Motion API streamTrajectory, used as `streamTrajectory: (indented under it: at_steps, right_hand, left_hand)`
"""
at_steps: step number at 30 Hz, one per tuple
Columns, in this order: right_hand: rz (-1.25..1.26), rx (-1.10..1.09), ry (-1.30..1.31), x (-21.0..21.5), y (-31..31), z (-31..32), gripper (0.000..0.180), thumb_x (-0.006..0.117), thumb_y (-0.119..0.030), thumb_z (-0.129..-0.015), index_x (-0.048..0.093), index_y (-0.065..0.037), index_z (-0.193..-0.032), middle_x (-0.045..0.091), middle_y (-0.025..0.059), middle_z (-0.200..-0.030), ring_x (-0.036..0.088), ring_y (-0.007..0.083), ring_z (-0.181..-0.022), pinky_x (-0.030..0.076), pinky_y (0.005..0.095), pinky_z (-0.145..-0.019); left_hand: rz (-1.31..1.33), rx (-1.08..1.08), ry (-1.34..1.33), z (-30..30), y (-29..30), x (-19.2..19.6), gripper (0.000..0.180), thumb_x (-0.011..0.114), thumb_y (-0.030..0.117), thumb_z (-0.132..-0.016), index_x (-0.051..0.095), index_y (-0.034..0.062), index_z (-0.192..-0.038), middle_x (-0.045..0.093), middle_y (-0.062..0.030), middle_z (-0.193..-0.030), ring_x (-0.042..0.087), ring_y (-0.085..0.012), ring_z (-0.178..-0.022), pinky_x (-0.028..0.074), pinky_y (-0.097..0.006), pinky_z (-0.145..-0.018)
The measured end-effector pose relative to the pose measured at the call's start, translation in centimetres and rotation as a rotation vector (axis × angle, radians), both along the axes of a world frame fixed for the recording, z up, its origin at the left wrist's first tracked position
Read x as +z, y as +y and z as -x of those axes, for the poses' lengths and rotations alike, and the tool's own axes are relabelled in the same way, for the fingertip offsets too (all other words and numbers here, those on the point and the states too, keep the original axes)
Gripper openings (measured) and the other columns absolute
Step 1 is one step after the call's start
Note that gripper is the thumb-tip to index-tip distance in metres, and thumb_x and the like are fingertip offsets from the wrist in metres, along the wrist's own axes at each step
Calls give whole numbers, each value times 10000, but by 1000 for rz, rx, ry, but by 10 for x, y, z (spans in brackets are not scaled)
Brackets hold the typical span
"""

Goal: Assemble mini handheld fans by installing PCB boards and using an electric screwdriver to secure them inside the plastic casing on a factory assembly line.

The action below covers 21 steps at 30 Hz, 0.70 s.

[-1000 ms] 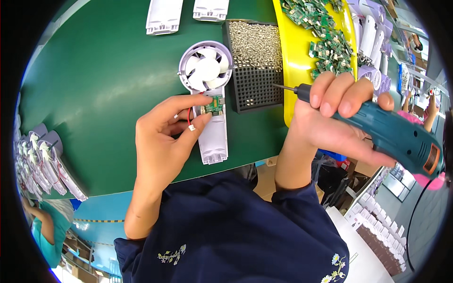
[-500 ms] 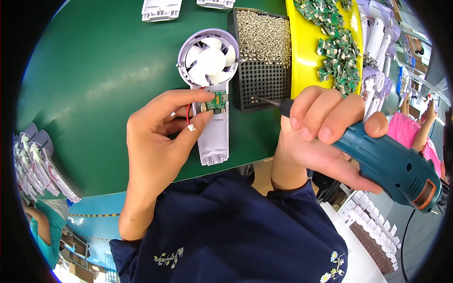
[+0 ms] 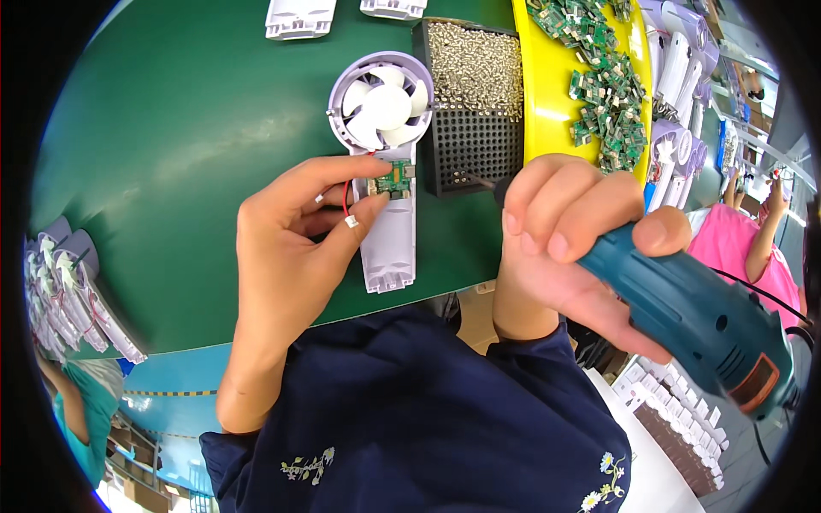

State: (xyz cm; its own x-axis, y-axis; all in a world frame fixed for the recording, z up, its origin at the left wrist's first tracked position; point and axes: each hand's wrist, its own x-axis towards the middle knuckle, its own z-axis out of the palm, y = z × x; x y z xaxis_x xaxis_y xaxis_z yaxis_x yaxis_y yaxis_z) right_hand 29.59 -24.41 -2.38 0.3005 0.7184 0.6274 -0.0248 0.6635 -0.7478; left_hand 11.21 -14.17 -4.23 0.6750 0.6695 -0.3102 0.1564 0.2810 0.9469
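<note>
A lilac handheld fan housing point(image 3: 389, 248) lies on the green table, its white fan blades point(image 3: 386, 104) at the far end. My left hand point(image 3: 295, 231) pinches a small green circuit board point(image 3: 395, 179) between thumb and fingers, against the handle part of the housing. A red wire with a white connector point(image 3: 351, 221) hangs beside the thumb. My right hand point(image 3: 581, 231) is wrapped round a teal electric screwdriver point(image 3: 684, 299). Its bit points left to the near rows of a black screw tray point(image 3: 475, 150), where a few screws stand in holes; whether it touches one I cannot tell.
Loose screws point(image 3: 475, 64) heap the tray's far half. Right of it, a yellow bin point(image 3: 547, 111) holds many circuit boards point(image 3: 611, 111). More fan housings are stacked at the right point(image 3: 676, 154) and left point(image 3: 81, 291). Other people work at both sides.
My right hand has shifted slightly left with the screwdriver, whose rear end has swung downward. My left hand still holds the board at the housing.
</note>
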Motion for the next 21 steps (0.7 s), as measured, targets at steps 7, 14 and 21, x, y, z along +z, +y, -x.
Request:
streamTrajectory:
  at_steps: [7, 14, 21]
  right_hand:
    - [41, -11, 1, 29, -2, 7, 766, 548, -758, -837, 530, -125, -1268, 526, 43, -796, 448, 146, -536, 369, 296, -467]
    - [-15, 16, 63, 21, 18, 35, 701, 572, -695, -868, 512, -123, -1268, 544, 54, -808, 476, 159, -547, 394, 305, -453]
    - [-22, 45, 43, 10, 25, 37, 764, 557, -733, -854, 482, -119, -1304, 543, 86, -820, 467, 194, -523, 411, 352, -474]
  left_hand:
    - [-32, -4, -9, 1, 0, -1, 239, 689, -63, -862, 710, 19, -1085, 703, -65, -1036, 655, -93, -837, 569, -227, -718]
    - [-28, -33, 16, 1, 2, 2, 236, 685, -81, -865, 692, -26, -1095, 699, -49, -1035, 619, -54, -837, 531, -183, -712]
    - [-9, -35, -18, 2, 1, -2, 243, 677, -85, -869, 680, -36, -1107, 707, -65, -1070, 628, -56, -853, 542, -184, -718]
